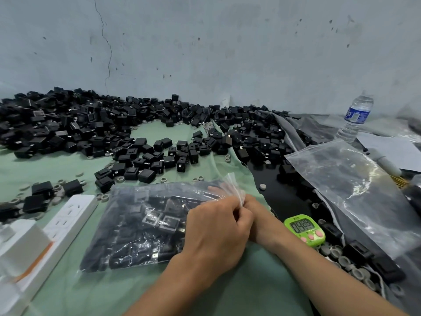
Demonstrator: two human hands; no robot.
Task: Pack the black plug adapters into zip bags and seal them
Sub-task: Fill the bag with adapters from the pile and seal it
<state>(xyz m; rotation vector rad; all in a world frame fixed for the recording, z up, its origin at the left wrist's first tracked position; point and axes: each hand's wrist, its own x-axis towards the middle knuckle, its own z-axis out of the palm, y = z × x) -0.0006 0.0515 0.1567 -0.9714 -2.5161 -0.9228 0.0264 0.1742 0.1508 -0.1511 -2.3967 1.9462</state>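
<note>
A clear plastic zip bag (141,224), stuffed with black plug adapters (159,221), lies flat on a pale green cloth (68,165). Its mouth is lifted at the end where both hands meet. The left hand (216,229) is in front, fingers curled, pinching the crumpled edge of the bag's mouth. The right hand (255,213) sits just behind it, touching it and largely hidden. Its thumb is closed on the same plastic edge, and some of its fingers show faintly through the film beyond the left knuckles. Whether the zip strip is pressed closed cannot be told.

Just to the right of the right wrist stands a small green digital timer (305,229) with pink buttons. Past the timer, a loose scatter of small grey rings (355,270) lies on a dark sheet, and further right a second clear bag (353,190) lies nearly flat. Beyond the hands, a wide heap of loose black adapters (91,128) runs along the foot of a pale blue wall (205,53).

To the left of the filled bag lies a white power strip (68,220), with a white box (20,242) beside it. Far off to the right, near the wall, a clear water bottle with a blue label (356,117) stands upright.
</note>
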